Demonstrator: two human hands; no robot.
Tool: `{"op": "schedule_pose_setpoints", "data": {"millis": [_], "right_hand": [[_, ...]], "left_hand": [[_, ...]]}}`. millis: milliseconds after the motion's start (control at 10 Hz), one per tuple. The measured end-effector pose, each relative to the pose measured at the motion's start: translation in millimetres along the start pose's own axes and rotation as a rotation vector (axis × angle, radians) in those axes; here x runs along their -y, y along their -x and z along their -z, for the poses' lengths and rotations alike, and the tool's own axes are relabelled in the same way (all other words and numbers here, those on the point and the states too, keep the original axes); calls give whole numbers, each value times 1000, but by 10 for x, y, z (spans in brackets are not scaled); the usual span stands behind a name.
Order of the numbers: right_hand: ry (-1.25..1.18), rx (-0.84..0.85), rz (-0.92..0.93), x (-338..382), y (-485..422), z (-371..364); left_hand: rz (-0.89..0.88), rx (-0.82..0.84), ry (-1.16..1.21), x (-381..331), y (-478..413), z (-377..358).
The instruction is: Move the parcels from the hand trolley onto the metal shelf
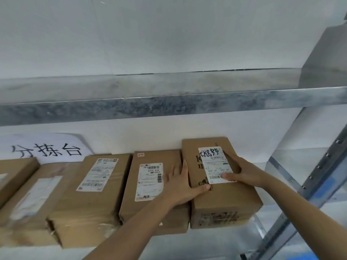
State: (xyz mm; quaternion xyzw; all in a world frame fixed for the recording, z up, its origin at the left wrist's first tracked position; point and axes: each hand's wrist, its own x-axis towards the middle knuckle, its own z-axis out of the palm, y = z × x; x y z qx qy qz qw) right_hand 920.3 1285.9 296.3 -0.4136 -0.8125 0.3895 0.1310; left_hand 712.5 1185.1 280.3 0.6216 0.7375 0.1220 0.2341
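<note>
1. On my feed the tall parcel (221, 201) sits on the metal shelf (169, 107), and its white label (216, 166) carries black handwriting.
2. The left hand (180, 186) lies flat against the tall parcel's left side, fingers straight, thumb across its top.
3. The right hand (242, 171) grips its right edge, thumb on the label.
4. A lower parcel (155, 156) touches its left side, and a third parcel (90, 203) lies further left.
5. Far to its left, a paper sign (47, 147) with large black characters is on the wall.
6. To its right I see the shelf's upright (317, 171).
</note>
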Motion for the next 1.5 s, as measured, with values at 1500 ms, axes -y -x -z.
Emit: {"op": "schedule_pose_setpoints", "data": {"millis": [1500], "right_hand": [[448,-89,-152,-271,-330,-304]], "left_hand": [[-89,-26,-245,498,151,161]]}}
